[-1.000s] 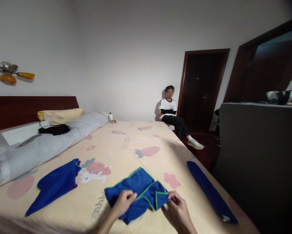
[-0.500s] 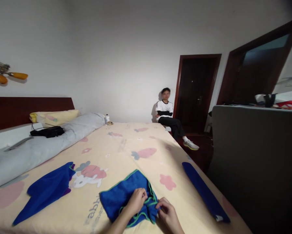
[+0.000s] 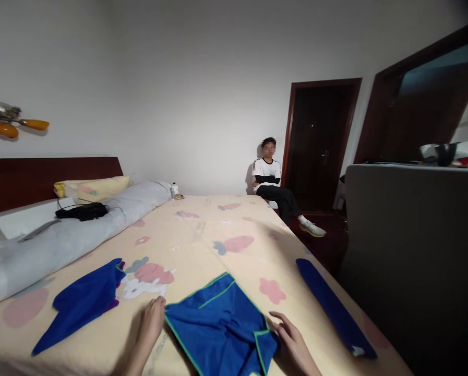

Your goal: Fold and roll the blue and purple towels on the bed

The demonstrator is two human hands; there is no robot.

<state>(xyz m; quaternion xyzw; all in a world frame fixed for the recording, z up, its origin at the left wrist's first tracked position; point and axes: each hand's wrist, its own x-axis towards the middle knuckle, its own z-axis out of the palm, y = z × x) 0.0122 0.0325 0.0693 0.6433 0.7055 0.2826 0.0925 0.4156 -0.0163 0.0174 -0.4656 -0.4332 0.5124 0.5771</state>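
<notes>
A blue cloth (image 3: 222, 324) was laid on the patterned sheet (image 3: 202, 245) of a bed, directly between the two hands, its nearest part cut off by the lower edge of the view. Its left corner was pinched by the left hand (image 3: 153, 318), whose fingers were curled tightly together. The right hand (image 3: 290, 334) was placed at the opposite edge with its fingers loosely parted; whether any fabric was gripped by it could not be told. Slippage was judged the main risk: if the left corner were drawn outward without the right side being held, the whole cloth could be dragged askew over the sheet. The turned corner beside the right hand could also be trapped underneath, and the creases could be pressed in if the surface were flattened before being pulled taut. The cloth was bordered by thin green edging and set obliquely, roughly as a diamond. Its middle was gathered into soft wrinkles, a narrow band was marked off by a second green line near the far corner, and a small flap was doubled over at the right. A second blue cloth (image 3: 79, 305) was seen at left, and a long blue bundle (image 3: 331, 305) at right, both untouched.
</notes>
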